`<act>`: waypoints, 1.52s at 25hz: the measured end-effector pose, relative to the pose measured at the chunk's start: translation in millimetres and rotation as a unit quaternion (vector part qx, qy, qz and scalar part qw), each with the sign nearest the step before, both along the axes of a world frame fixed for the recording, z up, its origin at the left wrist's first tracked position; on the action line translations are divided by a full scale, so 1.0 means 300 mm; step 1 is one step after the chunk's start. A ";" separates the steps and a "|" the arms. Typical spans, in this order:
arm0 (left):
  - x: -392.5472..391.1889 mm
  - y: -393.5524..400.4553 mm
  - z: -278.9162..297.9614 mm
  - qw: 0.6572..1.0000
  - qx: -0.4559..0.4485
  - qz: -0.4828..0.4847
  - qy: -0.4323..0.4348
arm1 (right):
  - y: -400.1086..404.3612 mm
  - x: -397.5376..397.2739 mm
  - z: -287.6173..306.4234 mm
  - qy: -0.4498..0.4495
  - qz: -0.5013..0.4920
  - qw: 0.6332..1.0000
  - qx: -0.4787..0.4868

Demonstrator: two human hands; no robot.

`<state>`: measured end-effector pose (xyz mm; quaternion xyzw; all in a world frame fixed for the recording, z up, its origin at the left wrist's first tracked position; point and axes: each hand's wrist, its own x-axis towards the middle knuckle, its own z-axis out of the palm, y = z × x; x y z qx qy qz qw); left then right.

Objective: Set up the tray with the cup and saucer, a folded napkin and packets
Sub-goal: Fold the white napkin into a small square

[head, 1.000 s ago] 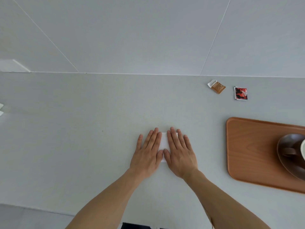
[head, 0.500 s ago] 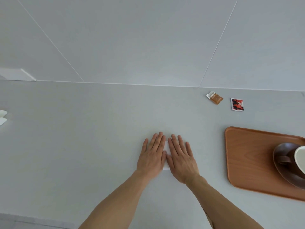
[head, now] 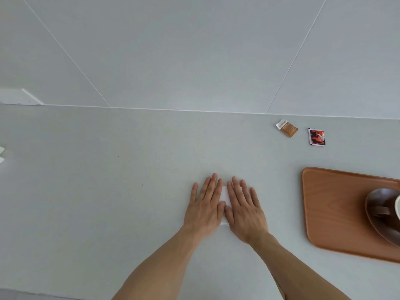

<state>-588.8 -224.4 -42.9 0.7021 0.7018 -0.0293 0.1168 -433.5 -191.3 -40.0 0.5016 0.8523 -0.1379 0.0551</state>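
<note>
My left hand (head: 204, 207) and right hand (head: 244, 211) lie flat, fingers spread, pressing the white napkin (head: 225, 197) on the tabletop (head: 108, 191), left of the wooden tray (head: 331, 208).

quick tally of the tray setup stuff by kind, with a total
packets: 2, brown and red
napkin: 1
tray: 1
cup: 1
saucer: 1
total: 6
</note>
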 end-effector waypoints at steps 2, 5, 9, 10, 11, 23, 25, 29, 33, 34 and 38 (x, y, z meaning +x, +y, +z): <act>-0.031 -0.011 0.004 1.000 -0.009 0.000 0.000 | -0.012 0.030 0.006 0.002 -0.013 1.000 -0.005; -0.086 -0.035 0.005 1.000 -0.020 -0.015 0.008 | -0.039 0.104 0.003 0.003 -0.023 1.000 -0.012; -0.131 -0.052 0.023 0.998 -0.038 0.053 -0.004 | -0.015 0.123 0.044 0.065 -0.056 0.996 -0.029; -0.130 -0.063 0.039 0.997 -0.025 0.078 -0.016 | 0.004 0.114 0.066 0.089 -0.072 0.993 -0.023; -0.125 -0.075 0.057 0.995 0.003 0.098 -0.024 | 0.026 0.100 0.086 0.107 -0.077 0.991 -0.013; 0.030 -0.052 0.170 0.920 -0.162 0.314 -0.172 | 0.168 -0.059 0.181 -0.060 -0.008 0.992 -0.115; 0.019 -0.046 0.169 0.904 -0.187 0.324 -0.209 | 0.156 -0.052 0.178 -0.041 -0.046 0.988 -0.141; 0.007 -0.053 0.166 0.890 -0.197 0.304 -0.277 | 0.112 -0.002 0.174 0.015 -0.118 0.974 -0.190; 0.008 -0.066 0.186 0.850 -0.211 0.303 -0.377 | 0.070 0.066 0.219 0.132 -0.192 0.934 -0.270; 0.007 -0.067 0.198 0.833 -0.213 0.306 -0.410 | 0.056 0.085 0.235 0.155 -0.205 0.923 -0.285; -0.020 -0.063 0.277 0.734 -0.233 0.323 -0.550 | -0.026 0.151 0.309 0.321 -0.292 0.831 -0.348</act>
